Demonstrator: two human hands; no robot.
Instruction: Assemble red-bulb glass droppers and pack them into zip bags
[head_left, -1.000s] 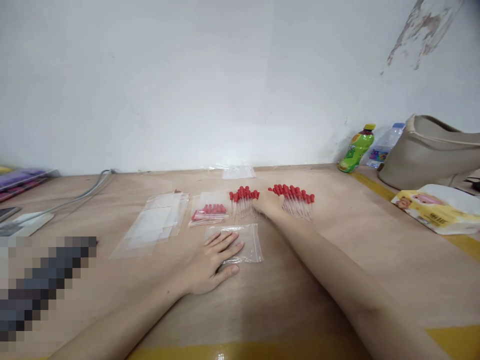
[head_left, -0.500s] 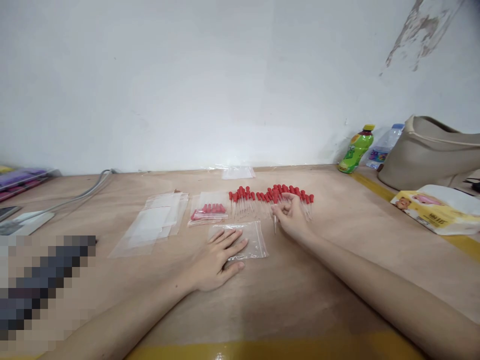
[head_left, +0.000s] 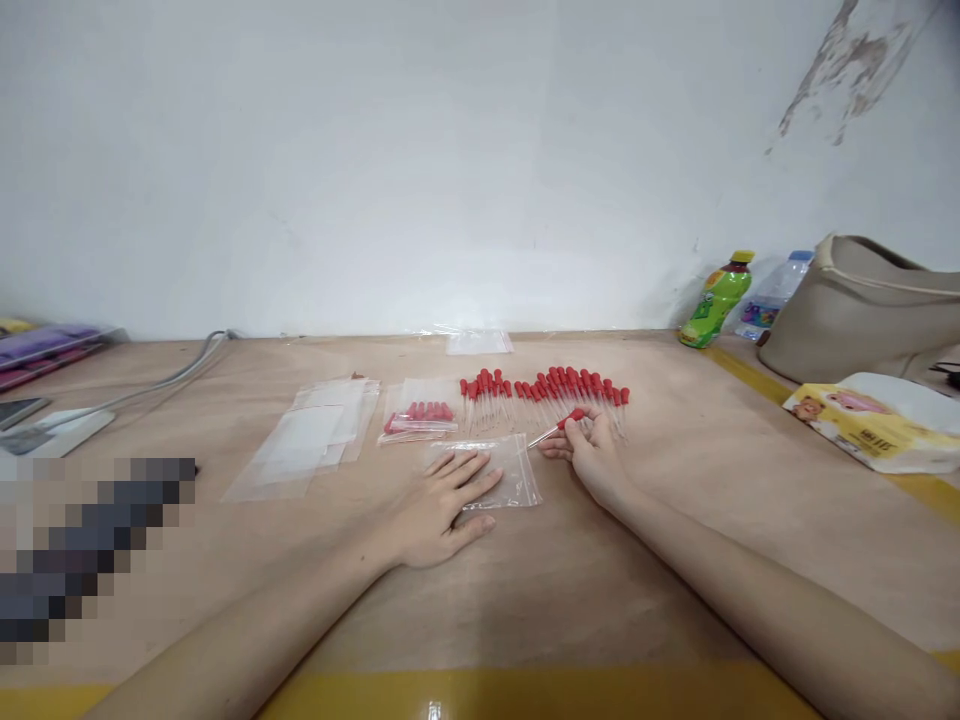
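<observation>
My left hand [head_left: 442, 510] lies flat with fingers spread on a clear zip bag [head_left: 510, 480]. To its right, my right hand [head_left: 592, 455] pinches a red-capped dropper [head_left: 571, 416], whose thin clear tip points left at the bag's open-looking edge. Behind the hands lie several red-capped droppers in two groups, a smaller one [head_left: 486, 385] and a larger one [head_left: 581, 382]. A filled zip bag [head_left: 424, 415] with several red caps inside rests behind my left hand. Flat bags [head_left: 307, 435] overlap in a pile left of it.
At the back right stand a green bottle [head_left: 716, 300], a clear bottle [head_left: 772, 295] and a beige bag [head_left: 847, 305]. A yellow and white packet [head_left: 870, 420] lies in front. A cable [head_left: 165, 380] and purple packages [head_left: 52, 350] are at the left; another bag [head_left: 478, 343] lies by the wall.
The dropper in my right hand has turned from pointing down to pointing left, its tip now near the bag. My left hand remains on the bag.
</observation>
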